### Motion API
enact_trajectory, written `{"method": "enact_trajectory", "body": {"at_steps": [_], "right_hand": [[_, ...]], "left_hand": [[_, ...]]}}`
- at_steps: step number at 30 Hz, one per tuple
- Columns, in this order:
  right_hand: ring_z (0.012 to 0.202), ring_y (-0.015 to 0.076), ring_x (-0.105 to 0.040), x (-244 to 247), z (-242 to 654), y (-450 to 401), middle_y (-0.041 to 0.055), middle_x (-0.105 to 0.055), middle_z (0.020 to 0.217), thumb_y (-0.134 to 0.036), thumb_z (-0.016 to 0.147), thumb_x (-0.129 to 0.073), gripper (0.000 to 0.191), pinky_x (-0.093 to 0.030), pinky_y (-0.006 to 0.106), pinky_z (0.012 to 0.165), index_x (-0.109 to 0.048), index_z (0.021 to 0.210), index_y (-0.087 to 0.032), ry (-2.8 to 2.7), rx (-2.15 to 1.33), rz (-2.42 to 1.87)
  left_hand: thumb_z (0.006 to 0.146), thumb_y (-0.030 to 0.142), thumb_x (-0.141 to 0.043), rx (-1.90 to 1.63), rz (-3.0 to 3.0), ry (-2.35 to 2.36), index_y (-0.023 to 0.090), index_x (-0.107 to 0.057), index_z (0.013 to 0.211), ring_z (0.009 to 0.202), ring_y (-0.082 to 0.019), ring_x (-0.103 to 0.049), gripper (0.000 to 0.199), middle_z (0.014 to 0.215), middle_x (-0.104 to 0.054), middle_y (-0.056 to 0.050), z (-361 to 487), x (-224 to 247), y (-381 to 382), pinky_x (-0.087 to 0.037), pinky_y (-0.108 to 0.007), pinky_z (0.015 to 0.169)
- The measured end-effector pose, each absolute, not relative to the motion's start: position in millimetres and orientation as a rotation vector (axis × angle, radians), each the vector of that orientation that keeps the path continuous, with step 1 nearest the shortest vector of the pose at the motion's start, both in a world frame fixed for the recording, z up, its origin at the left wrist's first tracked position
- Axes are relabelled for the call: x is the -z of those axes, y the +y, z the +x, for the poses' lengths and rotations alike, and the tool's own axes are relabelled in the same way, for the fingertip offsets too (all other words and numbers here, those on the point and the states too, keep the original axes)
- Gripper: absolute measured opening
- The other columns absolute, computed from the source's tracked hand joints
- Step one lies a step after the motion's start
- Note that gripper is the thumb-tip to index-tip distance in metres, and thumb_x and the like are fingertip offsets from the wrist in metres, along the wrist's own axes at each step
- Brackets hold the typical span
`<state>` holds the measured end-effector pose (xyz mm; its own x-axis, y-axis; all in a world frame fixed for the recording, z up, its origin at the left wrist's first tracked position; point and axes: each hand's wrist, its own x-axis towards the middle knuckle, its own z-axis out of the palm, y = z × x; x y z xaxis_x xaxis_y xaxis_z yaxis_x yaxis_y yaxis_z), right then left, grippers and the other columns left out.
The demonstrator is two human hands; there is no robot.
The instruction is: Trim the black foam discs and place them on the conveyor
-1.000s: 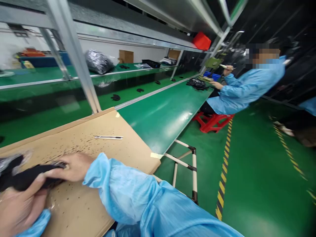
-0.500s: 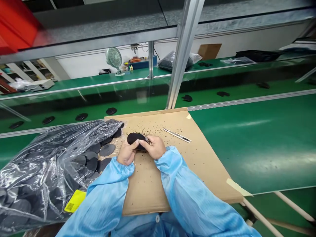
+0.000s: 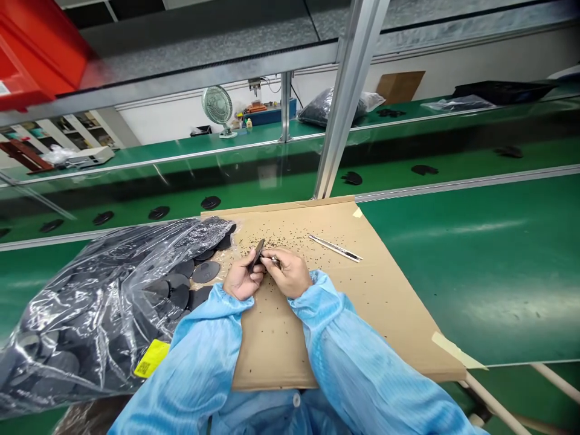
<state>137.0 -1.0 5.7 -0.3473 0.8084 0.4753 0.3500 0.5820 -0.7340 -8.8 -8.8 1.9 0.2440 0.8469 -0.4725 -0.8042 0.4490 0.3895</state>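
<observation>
Seen nearly edge-on, a thin black disc (image 3: 257, 255) is pinched between the thumb and fingers of my left hand (image 3: 240, 279). My right hand (image 3: 292, 273) is closed around a small shiny metal tool (image 3: 276, 261), mostly hidden by the fingers, so its kind does not show. Its fingertips meet the disc's right side. Both hands are above a cardboard sheet (image 3: 272, 356) strewn with tiny black bits. A utility knife (image 3: 336, 248) lies on the cardboard, right of my hands. Left of them, several discs spill from a clear plastic bag (image 3: 104, 290).
A metal post (image 3: 347, 103) rises behind the cardboard. Beyond it, black parts (image 3: 211, 202) lie in a row on a green conveyor belt (image 3: 263, 192). A small fan (image 3: 217, 106) stands on the back shelf. A red bin (image 3: 49, 48) sits at the upper left. Tape (image 3: 457, 350) holds the cardboard's right corner.
The disc has turned from showing its broad face to nearly edge-on. My left hand now grips it from the left, and my right thumb has shifted off its front. The view has swung slightly left.
</observation>
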Motion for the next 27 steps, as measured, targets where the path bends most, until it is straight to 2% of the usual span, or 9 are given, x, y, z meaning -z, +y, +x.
{"method": "enact_trajectory", "body": {"at_steps": [5, 11, 17, 22, 27], "right_hand": [[0.09, 0.0166, -0.063, -5, 137, -2, 0.0069, -0.07, 0.092, -0.023, 0.089, -0.051, 0.019, -0.048, 0.03, 0.089, -0.068, 0.097, -0.019, -1.926, -0.598, -0.856], [0.082, 0.0185, -0.064, 0, 132, -3, 0.0058, -0.071, 0.086, -0.023, 0.089, -0.051, 0.017, -0.051, 0.034, 0.081, -0.068, 0.093, -0.022, -1.812, -0.468, -0.738], [0.078, 0.0177, -0.063, 6, 126, 1, 0.0045, -0.069, 0.085, -0.028, 0.087, -0.054, 0.015, -0.05, 0.03, 0.073, -0.067, 0.09, -0.021, -1.537, -0.663, -0.817], [0.057, 0.0115, -0.047, 16, 130, 20, -0.0035, -0.051, 0.064, -0.04, 0.08, -0.061, 0.023, -0.043, 0.025, 0.057, -0.058, 0.086, -0.017, -1.04, -0.849, -1.046], [0.066, 0.0117, -0.05, 18, 133, 26, -0.0021, -0.049, 0.081, -0.042, 0.069, -0.069, 0.045, -0.044, 0.026, 0.064, -0.05, 0.103, -0.019, -1.036, -0.875, -1.09]], "left_hand": [[0.095, 0.023, -0.042, -1.116, 0.05, 0.651, 0.009, -0.061, 0.081, 0.04, -0.001, -0.041, 0.027, 0.064, -0.054, -0.002, -9, -2, -12, -0.028, -0.007, 0.031], [0.093, 0.019, -0.045, -1.192, 0.102, 0.673, 0.009, -0.06, 0.081, 0.042, -0.001, -0.04, 0.022, 0.065, -0.053, 0.0, -3, -1, -15, -0.032, -0.008, 0.033], [0.094, 0.02, -0.044, -1.266, 0.083, 0.688, 0.009, -0.06, 0.084, 0.047, -0.002, -0.046, 0.022, 0.07, -0.056, -0.003, 0, -4, -13, -0.038, -0.009, 0.038], [0.094, 0.02, -0.043, -1.27, 0.048, 0.632, 0.011, -0.06, 0.094, 0.05, -0.002, -0.045, 0.02, 0.078, -0.058, -0.006, -6, -6, -13, -0.037, -0.008, 0.039], [0.089, 0.012, -0.048, -1.304, 0.123, 0.721, 0.011, -0.06, 0.096, 0.05, -0.004, -0.047, 0.015, 0.077, -0.06, -0.006, -6, -3, -12, -0.038, -0.011, 0.041]]}}
